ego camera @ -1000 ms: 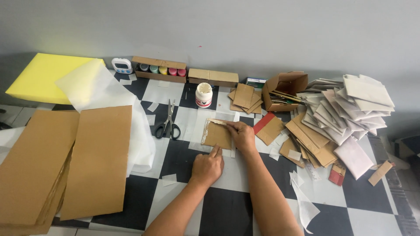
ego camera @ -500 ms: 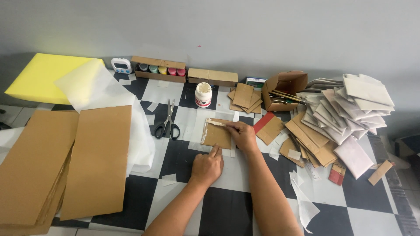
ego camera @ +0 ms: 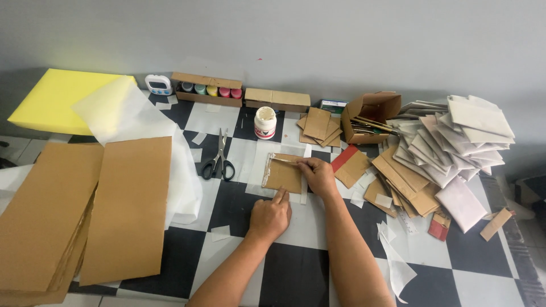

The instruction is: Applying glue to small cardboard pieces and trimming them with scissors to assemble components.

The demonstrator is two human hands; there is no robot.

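A small brown cardboard rectangle (ego camera: 283,174) lies on a sheet of translucent white paper (ego camera: 253,162) in the middle of the checkered tabletop. My left hand (ego camera: 270,216) rests just below it, index finger pressing the card's lower edge. My right hand (ego camera: 318,176) sits at the card's right side, its fingers pinching the top edge where the paper folds over the card.
Black-handled scissors (ego camera: 217,162) and a white glue jar (ego camera: 265,123) lie beyond the card. Large brown sheets (ego camera: 85,210) cover the left; a yellow foam block (ego camera: 54,99) is far left. Wrapped and bare card pieces (ego camera: 449,148) pile up on the right beside an open box (ego camera: 369,116).
Both hands stay almost still on the card; the right hand's fingers shift slightly along the top edge.
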